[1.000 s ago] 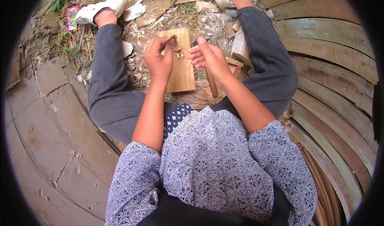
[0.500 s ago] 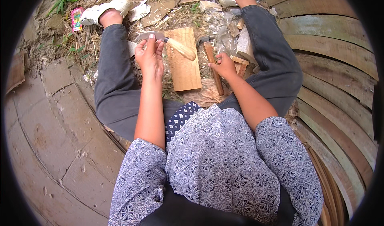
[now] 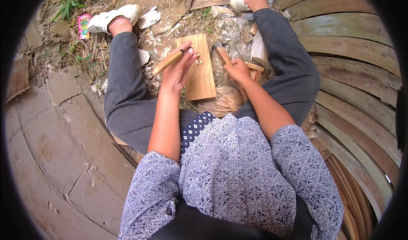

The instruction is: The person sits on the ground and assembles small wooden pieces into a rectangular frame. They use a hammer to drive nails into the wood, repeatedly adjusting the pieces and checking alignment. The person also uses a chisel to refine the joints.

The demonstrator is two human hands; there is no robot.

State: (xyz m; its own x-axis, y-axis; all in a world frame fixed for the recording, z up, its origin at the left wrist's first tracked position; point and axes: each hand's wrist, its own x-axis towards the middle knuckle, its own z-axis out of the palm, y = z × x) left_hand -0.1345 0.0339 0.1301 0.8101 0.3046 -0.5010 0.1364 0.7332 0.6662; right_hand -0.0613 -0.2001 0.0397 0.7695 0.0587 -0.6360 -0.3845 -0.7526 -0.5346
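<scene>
My left hand (image 3: 179, 70) is raised over the left edge of a flat wooden board (image 3: 201, 80), its fingers closed on a knife (image 3: 167, 62). The pale wooden handle points down to the left; the blade is mostly hidden by its angle and my fingers. My right hand (image 3: 238, 71), just right of the board, is wrapped around the wooden handle of a hammer (image 3: 222, 53). The dark metal head is at the far end, beside the board's upper right edge. A few light wood chips (image 3: 198, 61) show on the board.
The board lies over a rough log (image 3: 221, 102) between my legs. A wood block (image 3: 256, 72) sits by my right hand. Plastic scraps (image 3: 240, 36), shavings and a pink packet (image 3: 84, 26) litter the ground. Wooden slats (image 3: 352, 61) run along the right; paving (image 3: 55, 133) covers the left.
My left hand has turned the knife, swinging its handle from the right to the lower left, and the blade has gone largely out of sight. My right hand has closed further around the hammer handle.
</scene>
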